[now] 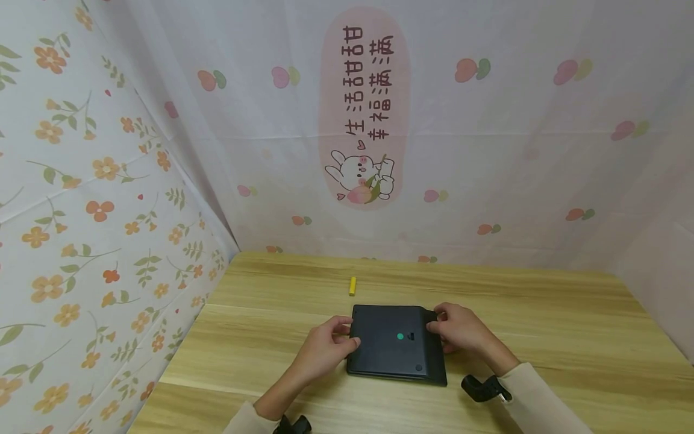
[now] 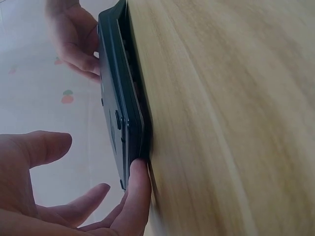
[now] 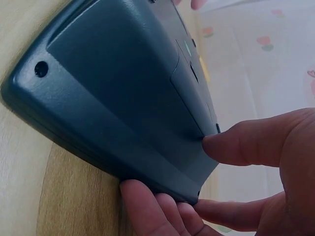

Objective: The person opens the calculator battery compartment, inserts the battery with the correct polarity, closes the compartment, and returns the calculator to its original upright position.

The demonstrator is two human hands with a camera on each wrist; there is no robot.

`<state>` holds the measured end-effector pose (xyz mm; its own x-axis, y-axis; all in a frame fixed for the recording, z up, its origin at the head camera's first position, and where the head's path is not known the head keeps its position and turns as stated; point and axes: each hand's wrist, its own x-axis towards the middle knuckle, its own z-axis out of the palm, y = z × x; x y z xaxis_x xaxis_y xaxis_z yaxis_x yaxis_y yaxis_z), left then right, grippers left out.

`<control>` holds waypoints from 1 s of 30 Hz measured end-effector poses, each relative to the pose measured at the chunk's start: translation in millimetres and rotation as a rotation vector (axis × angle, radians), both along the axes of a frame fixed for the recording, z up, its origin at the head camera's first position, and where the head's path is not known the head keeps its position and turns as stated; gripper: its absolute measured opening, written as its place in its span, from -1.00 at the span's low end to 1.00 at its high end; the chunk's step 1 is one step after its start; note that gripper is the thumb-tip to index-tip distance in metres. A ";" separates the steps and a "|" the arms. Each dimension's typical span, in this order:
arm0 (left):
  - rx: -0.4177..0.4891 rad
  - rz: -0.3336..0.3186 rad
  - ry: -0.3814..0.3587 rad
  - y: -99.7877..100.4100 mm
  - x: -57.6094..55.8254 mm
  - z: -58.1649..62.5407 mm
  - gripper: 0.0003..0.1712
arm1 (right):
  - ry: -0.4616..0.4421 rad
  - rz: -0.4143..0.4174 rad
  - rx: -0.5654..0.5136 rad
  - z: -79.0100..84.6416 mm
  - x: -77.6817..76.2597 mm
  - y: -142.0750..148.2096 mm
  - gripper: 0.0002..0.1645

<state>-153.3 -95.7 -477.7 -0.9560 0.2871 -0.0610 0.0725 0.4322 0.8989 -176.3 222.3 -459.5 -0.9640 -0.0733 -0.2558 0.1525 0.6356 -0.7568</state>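
Note:
A dark calculator [image 1: 379, 343] lies face down on the wooden table, its back with a battery cover and a green round sticker turned up. Along its left edge is my left hand [image 1: 328, 346]; in the left wrist view one fingertip [image 2: 140, 172] touches the lower edge, while the thumb [image 2: 49, 147] stands apart from the casing. My right hand [image 1: 461, 328] pinches the thicker right end near its far corner. In the right wrist view the right thumb [image 3: 236, 145] presses on the back and the other fingers lie against the edge. The keys underneath are mostly hidden.
A small yellow cylinder, looking like a battery [image 1: 352, 286], lies on the table [image 1: 260, 337] beyond the calculator. Printed cloth curtains [image 1: 488, 150] hang behind the table and on the left. Dark straps with devices [image 1: 482, 389] sit at both wrists.

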 end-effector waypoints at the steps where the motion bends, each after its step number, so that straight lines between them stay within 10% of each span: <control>1: -0.002 0.001 0.003 0.0 0.0 0.1 -0.41 | 0.000 0.000 0.002 0.1 0.0 -0.1 -0.26; 30: 0.011 -0.003 -0.028 -1.8 -0.5 -0.7 -0.38 | 0.012 0.020 -0.101 -0.7 6.0 6.5 -0.26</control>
<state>-153.8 -97.5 -478.4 -0.9530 0.2911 -0.0843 0.0488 0.4218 0.9054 -170.4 228.7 -460.2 -0.9650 -0.1174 -0.2347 0.1312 0.5585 -0.8190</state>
